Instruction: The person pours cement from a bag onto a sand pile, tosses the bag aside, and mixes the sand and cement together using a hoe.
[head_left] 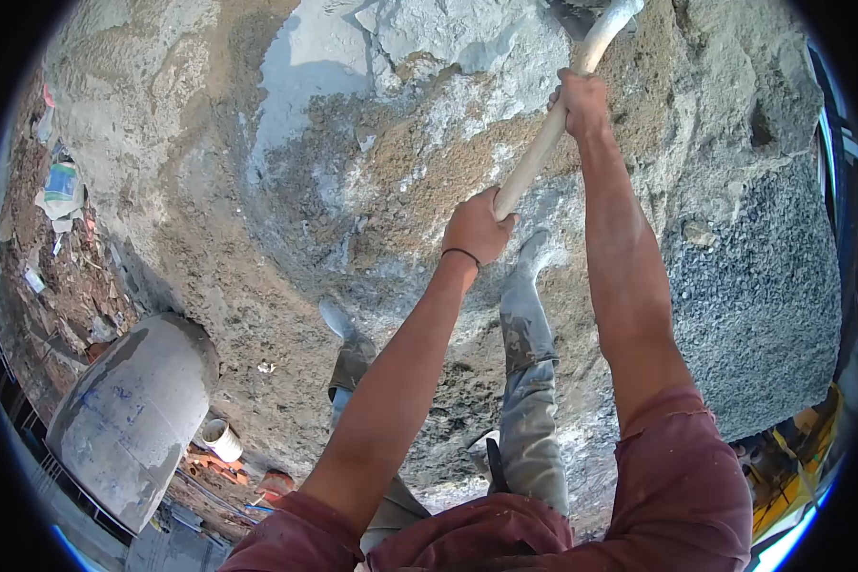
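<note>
A pale wooden handle (536, 157) slants up and to the right across the upper middle of the view. Around its lower end my left hand (481, 227) is closed, with a dark band at the wrist. Higher up, my right hand (583, 100) grips the same handle. The top of the handle meets a dark tool head (574, 17), mostly cut off at the upper edge. Below and left of that head lies a heap of grey powder and sand (448, 105) on the ground.
Dark gravel (758, 286) is piled at the right. A large concrete cylinder (138, 419) lies at the lower left, beside a white bucket (222, 440). Rubble and a sack (61, 186) are at the far left. My boots stand on the sandy ground (267, 315).
</note>
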Available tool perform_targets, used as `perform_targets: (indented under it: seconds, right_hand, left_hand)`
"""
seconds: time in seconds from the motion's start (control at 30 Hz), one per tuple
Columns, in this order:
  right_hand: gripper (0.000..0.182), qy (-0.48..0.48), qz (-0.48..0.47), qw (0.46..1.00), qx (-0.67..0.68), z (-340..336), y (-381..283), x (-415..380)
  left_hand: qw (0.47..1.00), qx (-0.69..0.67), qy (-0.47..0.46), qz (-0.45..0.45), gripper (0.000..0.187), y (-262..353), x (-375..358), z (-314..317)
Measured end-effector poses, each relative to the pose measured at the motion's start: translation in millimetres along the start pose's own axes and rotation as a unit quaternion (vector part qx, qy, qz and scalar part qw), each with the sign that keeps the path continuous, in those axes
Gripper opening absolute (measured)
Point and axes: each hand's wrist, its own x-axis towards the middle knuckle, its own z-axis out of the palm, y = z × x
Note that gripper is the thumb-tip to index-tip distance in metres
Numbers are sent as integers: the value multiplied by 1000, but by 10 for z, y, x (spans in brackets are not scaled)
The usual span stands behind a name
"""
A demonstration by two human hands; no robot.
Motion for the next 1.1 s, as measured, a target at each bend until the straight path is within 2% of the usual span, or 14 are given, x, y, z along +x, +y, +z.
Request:
perform_targets:
  seconds: [0.1,0.17,0.2,0.33,0.43,0.5,0.6,0.73,0.83,0.9,0.97,1.0,1.03,1.1]
  right_hand:
    - [26,-66,74,995,-14,455,534,184]
    - [29,-52,148,986,-58,681,922,-277]
    - [28,-51,175,983,19,716,1250,-444]
    - [19,-84,234,968,-33,607,2077,-1540]
    - [19,-88,282,955,-24,598,2514,-2438]
    - [21,-82,314,945,39,535,2700,-3074]
    - [30,-19,369,929,32,430,2586,-3953]
    - [32,-30,405,911,63,237,2476,-4489]
    - [33,-16,384,918,95,46,1971,-4331]
    - [37,-7,288,950,122,-170,1543,-3730]
    - [38,-13,173,979,110,-427,1029,-2890]
    - [36,0,97,994,43,-515,746,-2396]
    - [33,0,-3,998,60,-609,426,-1917]
    - [24,24,-81,996,-10,-726,-334,-966]
  left_hand:
    - [996,61,4,-62,39,-151,-126,-118]
    - [995,37,-11,-91,42,-627,-482,-218]
    - [991,55,-41,-115,42,-812,-691,-237]
    - [983,70,-31,-165,43,-1433,-1929,68]
    - [974,56,-40,-217,42,-1433,-2797,-184]
    - [964,94,-52,-243,43,-1490,-3310,-425]
    - [948,155,-89,-265,43,-1489,-3993,-722]
    - [934,202,-102,-278,40,-1536,-4635,-833]
    - [945,198,-92,-242,39,-1398,-4397,-666]
    - [964,178,-70,-187,36,-1309,-3883,-405]
    - [985,139,-29,-97,31,-1124,-2932,56]
    - [995,89,-13,-44,31,-949,-2347,263]
    - [999,14,-29,-17,31,-725,-1721,447]
    - [996,-7,18,84,31,-211,-489,768]
